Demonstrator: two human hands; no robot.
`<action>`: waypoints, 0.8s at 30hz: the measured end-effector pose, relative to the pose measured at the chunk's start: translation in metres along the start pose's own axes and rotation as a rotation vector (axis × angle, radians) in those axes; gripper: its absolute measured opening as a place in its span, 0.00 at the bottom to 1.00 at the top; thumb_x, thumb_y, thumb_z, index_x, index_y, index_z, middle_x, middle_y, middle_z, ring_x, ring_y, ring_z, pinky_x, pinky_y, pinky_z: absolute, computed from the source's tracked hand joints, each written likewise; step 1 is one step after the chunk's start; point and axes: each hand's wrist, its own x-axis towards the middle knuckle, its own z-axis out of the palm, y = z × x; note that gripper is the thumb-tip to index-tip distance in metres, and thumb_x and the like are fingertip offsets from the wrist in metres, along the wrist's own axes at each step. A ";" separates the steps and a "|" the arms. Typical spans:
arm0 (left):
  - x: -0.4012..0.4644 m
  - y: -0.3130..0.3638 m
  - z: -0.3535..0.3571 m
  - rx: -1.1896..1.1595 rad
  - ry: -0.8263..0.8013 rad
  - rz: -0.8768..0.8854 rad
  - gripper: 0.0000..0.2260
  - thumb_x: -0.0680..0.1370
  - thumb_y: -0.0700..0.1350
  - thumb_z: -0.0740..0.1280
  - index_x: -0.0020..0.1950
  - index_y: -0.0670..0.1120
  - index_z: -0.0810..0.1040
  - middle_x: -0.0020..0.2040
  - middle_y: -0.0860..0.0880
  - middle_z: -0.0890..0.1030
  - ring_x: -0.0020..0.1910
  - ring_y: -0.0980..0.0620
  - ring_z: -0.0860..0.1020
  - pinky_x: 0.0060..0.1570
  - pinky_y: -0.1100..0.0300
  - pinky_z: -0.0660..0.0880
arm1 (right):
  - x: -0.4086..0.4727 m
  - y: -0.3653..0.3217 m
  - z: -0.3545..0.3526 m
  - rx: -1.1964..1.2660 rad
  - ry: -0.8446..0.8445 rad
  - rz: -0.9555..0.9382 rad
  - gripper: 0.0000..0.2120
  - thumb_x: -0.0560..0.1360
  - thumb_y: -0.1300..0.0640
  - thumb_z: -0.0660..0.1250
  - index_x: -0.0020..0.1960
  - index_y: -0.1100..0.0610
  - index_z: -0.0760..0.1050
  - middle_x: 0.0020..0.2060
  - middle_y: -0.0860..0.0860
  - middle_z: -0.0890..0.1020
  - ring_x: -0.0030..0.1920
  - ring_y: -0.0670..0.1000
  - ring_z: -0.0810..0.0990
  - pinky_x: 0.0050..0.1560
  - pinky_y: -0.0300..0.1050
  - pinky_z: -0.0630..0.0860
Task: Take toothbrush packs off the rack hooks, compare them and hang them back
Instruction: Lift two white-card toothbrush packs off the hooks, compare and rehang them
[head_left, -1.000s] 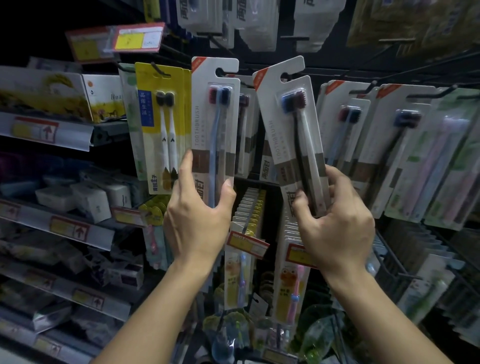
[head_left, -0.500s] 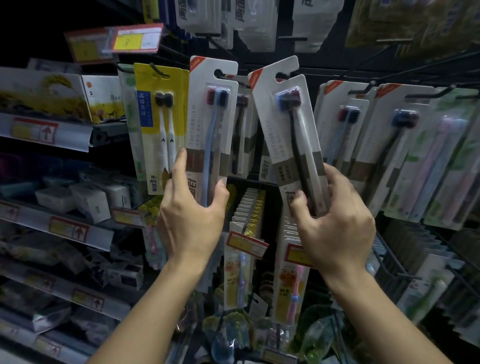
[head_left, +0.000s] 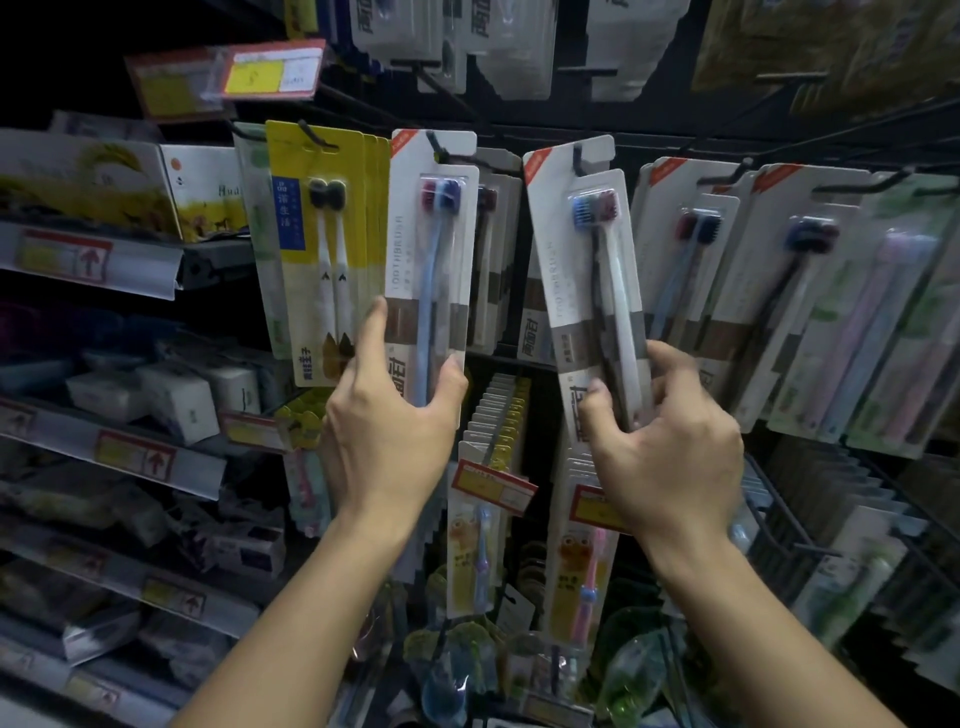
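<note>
On hooks, two-brush packs (head_left: 431, 270)

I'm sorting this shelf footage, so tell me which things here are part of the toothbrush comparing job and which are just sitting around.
In the job:
- left hand, gripping the left toothbrush pack
- right hand, gripping the right toothbrush pack
- rack hooks

Just around:
- yellow toothbrush pack
- shelf price tags
- small white boxes
- children's toothbrush packs

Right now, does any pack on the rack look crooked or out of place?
Yes. The pack in the right hand leans left, top towards the left hand's upright pack. Its hang hole sits at a hook.
</note>
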 end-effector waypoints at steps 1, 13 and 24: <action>0.001 0.000 0.001 0.001 -0.003 0.001 0.37 0.78 0.64 0.70 0.83 0.53 0.64 0.69 0.44 0.81 0.62 0.43 0.82 0.55 0.55 0.77 | 0.000 -0.001 0.000 -0.011 -0.015 0.009 0.24 0.78 0.43 0.70 0.67 0.57 0.75 0.40 0.52 0.83 0.37 0.57 0.82 0.36 0.49 0.80; 0.027 0.005 0.027 0.083 -0.087 -0.050 0.36 0.79 0.64 0.68 0.83 0.54 0.60 0.66 0.42 0.81 0.63 0.40 0.80 0.56 0.48 0.78 | 0.014 -0.021 0.024 -0.143 -0.288 0.149 0.26 0.78 0.34 0.65 0.64 0.53 0.75 0.45 0.51 0.84 0.48 0.57 0.83 0.48 0.54 0.83; 0.053 -0.005 0.054 0.078 -0.138 0.009 0.38 0.80 0.59 0.71 0.83 0.45 0.60 0.62 0.39 0.80 0.58 0.42 0.81 0.50 0.58 0.72 | 0.043 -0.036 0.060 -0.283 -0.387 0.154 0.23 0.80 0.35 0.64 0.53 0.56 0.75 0.45 0.56 0.82 0.50 0.62 0.83 0.46 0.57 0.82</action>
